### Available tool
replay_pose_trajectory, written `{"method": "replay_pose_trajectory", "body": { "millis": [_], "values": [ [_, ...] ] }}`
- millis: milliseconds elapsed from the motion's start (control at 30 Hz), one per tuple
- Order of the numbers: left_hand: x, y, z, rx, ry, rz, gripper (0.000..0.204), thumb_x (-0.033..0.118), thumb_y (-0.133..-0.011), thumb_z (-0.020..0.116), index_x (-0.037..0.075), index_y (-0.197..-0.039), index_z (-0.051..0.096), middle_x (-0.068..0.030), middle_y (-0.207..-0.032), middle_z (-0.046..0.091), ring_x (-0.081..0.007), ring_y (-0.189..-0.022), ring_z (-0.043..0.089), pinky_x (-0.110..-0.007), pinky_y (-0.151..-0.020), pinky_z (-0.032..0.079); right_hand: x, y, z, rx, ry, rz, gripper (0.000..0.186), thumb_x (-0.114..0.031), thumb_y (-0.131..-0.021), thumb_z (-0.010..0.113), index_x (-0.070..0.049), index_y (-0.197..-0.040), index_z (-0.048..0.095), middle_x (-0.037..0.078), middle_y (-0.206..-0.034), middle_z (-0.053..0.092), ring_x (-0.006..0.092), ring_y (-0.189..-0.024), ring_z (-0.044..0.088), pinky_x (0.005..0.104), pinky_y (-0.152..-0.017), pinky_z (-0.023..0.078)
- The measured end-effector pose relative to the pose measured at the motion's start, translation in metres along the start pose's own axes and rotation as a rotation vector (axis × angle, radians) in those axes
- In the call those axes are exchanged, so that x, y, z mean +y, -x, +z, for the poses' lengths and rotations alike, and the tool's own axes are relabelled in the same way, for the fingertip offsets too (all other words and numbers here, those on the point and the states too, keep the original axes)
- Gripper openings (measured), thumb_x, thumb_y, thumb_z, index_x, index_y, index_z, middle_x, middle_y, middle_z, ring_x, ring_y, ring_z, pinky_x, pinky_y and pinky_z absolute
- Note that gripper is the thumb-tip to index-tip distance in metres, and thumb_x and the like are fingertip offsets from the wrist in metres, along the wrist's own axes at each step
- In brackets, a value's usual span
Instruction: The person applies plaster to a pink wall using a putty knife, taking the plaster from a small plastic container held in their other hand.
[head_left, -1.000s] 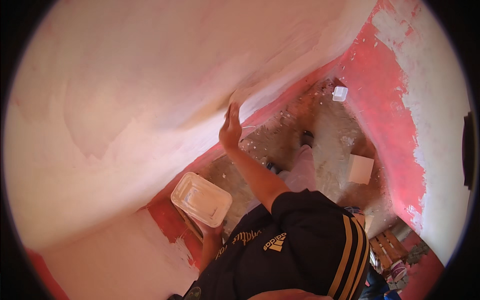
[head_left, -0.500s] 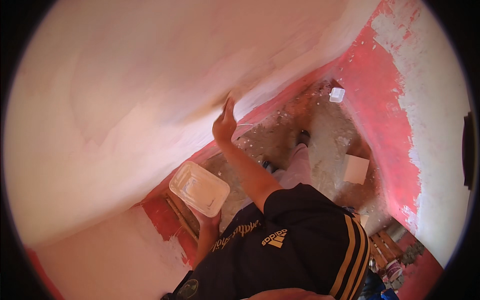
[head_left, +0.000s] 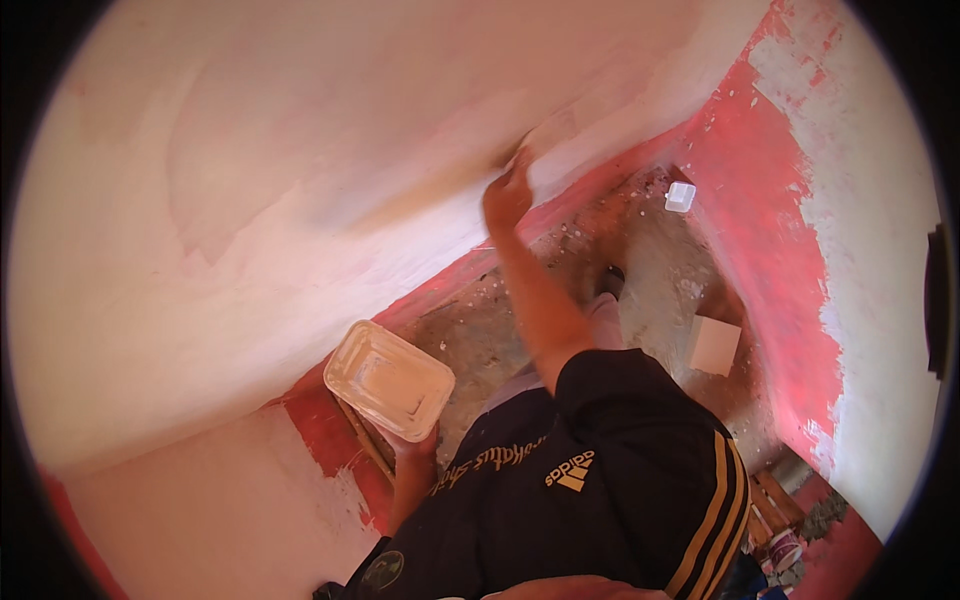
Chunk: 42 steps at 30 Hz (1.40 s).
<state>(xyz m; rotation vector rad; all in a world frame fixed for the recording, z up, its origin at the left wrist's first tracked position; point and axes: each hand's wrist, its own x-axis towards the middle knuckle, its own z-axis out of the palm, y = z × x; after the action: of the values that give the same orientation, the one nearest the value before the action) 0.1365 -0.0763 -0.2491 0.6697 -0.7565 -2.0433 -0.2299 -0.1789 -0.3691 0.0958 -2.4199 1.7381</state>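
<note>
A white rectangular plastic tub [head_left: 345, 385] with a pale, paste-like coating inside rests on my left hand [head_left: 418, 447], which grips it from below at its near edge. My right arm stretches forward to the pale, patchily coated wall [head_left: 350, 110]. There my right hand [head_left: 507, 203] is closed, its fingers together close to the wall surface. Whatever it holds is thin and mostly hidden by the hand, so its kind cannot be made out. A dark shadow falls on the wall beside the fingers.
A red band [head_left: 440, 290] runs along the wall's foot. The right wall [head_left: 760, 190] is red with rough white patches. On the stained floor [head_left: 650, 270] lie a small white container [head_left: 680, 196] and a pale square piece [head_left: 714, 345]. Wooden slats [head_left: 773, 505] lie at lower right.
My right hand has moved up and to the right along the wall. The tub in my left hand has shifted slightly left.
</note>
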Motion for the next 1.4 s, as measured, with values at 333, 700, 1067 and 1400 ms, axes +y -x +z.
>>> {"method": "replay_pose_trajectory", "body": {
  "millis": [333, 700, 1067, 1400],
  "values": [
    [0.002, 0.002, 0.000, 0.032, -0.065, -0.030, 0.072, 0.069, -0.097, 0.041, 0.021, -0.151, 0.038, 0.0015, -0.149, 0.046, -0.0227, -0.135, 0.046, -0.044, -0.113, 0.039, 0.071, 0.027, -0.067, 0.090, 0.159, -0.210, 0.063, 0.003, -0.089, 0.048, -0.010, -0.151, 0.044, 0.027, -0.104, 0.067, 0.0408, -0.076, 0.065, 0.0445, -0.066, 0.053],
    [-0.006, 0.000, 0.034, -0.014, -0.104, -0.056, 0.072, 0.068, -0.097, 0.041, 0.020, -0.151, 0.037, 0.0008, -0.150, 0.045, -0.0224, -0.136, 0.046, -0.044, -0.114, 0.037, 0.018, 0.115, -0.033, -0.326, -0.030, -0.447, 0.069, 0.005, -0.085, 0.055, 0.000, -0.151, 0.035, 0.021, -0.137, 0.058, 0.0362, -0.104, 0.068, 0.0406, -0.081, 0.057],
    [-0.025, 0.008, 0.031, 0.003, -0.198, -0.024, 0.073, 0.068, -0.097, 0.041, 0.020, -0.152, 0.035, 0.0005, -0.151, 0.044, -0.0244, -0.136, 0.046, -0.048, -0.113, 0.039, -0.031, -0.050, -0.052, -0.014, -0.012, -0.256, 0.053, -0.001, -0.092, 0.052, -0.002, -0.145, 0.048, 0.026, -0.136, 0.057, 0.0380, -0.111, 0.065, 0.0400, -0.087, 0.055],
    [-0.024, 0.000, 0.044, 0.046, 0.041, -0.065, 0.062, 0.057, -0.100, 0.049, 0.018, -0.147, 0.038, 0.0003, -0.140, 0.051, -0.0216, -0.129, 0.051, -0.044, -0.107, 0.044, 0.053, 0.090, -0.124, -0.635, -0.067, -0.238, 0.060, 0.008, -0.080, 0.056, -0.005, -0.139, 0.053, 0.024, -0.114, 0.066, 0.0364, -0.094, 0.067, 0.0440, -0.077, 0.054]
  ]
}}
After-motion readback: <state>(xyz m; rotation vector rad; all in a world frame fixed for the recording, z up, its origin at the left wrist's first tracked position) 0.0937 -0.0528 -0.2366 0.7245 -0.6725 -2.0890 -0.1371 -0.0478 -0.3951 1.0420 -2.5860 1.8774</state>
